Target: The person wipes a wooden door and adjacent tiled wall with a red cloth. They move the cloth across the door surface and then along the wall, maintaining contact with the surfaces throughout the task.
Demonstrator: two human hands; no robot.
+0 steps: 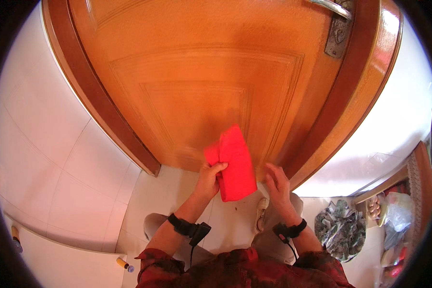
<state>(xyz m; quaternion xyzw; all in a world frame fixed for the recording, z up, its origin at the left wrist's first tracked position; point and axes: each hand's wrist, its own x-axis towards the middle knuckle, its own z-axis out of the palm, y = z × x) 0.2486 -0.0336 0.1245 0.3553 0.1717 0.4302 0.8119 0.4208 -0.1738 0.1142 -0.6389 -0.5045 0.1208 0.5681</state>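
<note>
A folded bright red cloth [237, 169] is held up in front of the orange-brown wooden door [187, 108]. My left hand [210, 178] grips its left edge, thumb on top and the fingers hidden behind. To the right of the cloth and apart from it, my right hand [278, 183] is raised with fingers loosely spread and nothing in them. Black straps with small devices circle both my wrists. The door is closed in its frame.
A metal door handle [333, 8] is at the upper right. A dark patterned bundle [340, 230] lies on the tiled floor at right, beside a shelf [414, 187] with plastic bags [397, 210]. At lower left stands a low white furniture piece [68, 259] with yellow-brown fittings. Tiled walls flank the door.
</note>
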